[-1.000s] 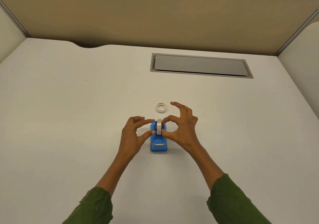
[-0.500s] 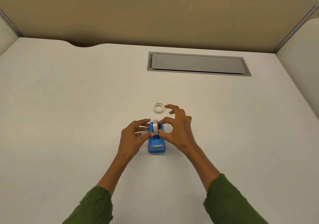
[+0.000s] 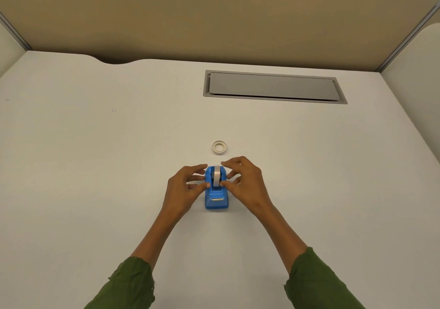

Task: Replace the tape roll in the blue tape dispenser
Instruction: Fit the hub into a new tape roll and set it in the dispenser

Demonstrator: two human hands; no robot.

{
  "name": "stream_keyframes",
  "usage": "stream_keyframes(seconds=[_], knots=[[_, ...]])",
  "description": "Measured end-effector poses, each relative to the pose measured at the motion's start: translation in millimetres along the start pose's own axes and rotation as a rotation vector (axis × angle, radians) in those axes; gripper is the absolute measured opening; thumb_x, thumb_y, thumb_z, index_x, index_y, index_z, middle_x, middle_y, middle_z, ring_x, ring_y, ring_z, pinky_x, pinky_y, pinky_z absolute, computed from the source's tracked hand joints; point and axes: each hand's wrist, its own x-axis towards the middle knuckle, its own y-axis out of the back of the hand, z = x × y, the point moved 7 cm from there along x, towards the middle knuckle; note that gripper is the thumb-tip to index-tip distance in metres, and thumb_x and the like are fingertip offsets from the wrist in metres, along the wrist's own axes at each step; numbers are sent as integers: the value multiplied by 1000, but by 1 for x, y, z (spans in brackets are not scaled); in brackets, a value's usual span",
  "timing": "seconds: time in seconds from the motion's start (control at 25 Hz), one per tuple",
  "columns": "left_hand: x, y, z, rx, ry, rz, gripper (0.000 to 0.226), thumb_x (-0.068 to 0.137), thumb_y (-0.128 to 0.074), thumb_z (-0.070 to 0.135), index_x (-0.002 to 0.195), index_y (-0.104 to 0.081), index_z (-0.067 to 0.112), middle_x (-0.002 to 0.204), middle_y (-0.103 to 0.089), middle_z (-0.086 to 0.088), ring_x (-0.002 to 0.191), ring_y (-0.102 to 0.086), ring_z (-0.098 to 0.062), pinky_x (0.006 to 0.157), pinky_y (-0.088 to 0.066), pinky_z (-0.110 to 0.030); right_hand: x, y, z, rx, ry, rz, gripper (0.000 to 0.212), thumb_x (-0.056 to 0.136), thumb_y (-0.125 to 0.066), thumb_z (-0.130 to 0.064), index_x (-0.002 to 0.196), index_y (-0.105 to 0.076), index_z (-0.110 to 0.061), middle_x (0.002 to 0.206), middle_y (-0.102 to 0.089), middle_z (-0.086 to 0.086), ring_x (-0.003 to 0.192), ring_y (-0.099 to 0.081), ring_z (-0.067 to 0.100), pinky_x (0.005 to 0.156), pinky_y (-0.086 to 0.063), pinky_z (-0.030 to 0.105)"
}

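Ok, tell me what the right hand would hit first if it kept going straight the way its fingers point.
The right hand points left and slightly away; its fingertips already sit at the grey tape roll in the blue plastic tape dispenser, so it meets that roll first, probably.

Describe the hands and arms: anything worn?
Both hands, left hand and right hand, are bare: no gloves, and no rings or watch that I can see. Forearms are uncovered. Olive-green sleeves, left sleeve and right sleeve, are pushed up, with rumpled, slightly frayed cuffs.
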Motion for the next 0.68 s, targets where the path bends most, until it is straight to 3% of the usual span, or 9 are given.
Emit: stream_keyframes(seconds=[0.16, 0.4, 0.56, 0.68], knots=[[0, 4, -5, 17, 4, 16, 43, 79, -69, 12, 119, -57, 18, 123, -59, -6, 98, -60, -15, 79, -49, -21, -6, 12, 5, 147, 8, 61, 43, 78, -73, -9, 118, -62, -18, 119, -60, 3, 88, -64, 12, 67, -51, 9], [4, -4, -1, 18, -47, -40, 44, 80, -66, 7, 121, -54, 18, 128, -55, -6, 106, -59, -18, 77, -49, -18, -2, -9, -2, 18, 97, -183, 63, 69, -81, -22, 125, -53, -28, 132, -54, -5, 117, -48, 12, 95, -41, 28], [4, -9, -1, 33, -72, -103, 50, 81, -65, 3, 125, -50, 21, 131, -51, -3, 107, -56, -15, 75, -48, -14, 4, -16, 0, -50, 101, -211, 59, 68, -81, -21, 120, -53, -26, 125, -58, -2, 114, -48, 15, 95, -38, 27], [5, -11, 0, 35, -68, -131, 52, 79, -67, 6, 126, -49, 19, 132, -51, -4, 109, -55, -16, 82, -51, -26, 7, -15, 0, -34, 94, -184, 49, 71, -79, -18, 114, -56, -24, 118, -60, -1, 108, -50, 16, 91, -42, 30]])
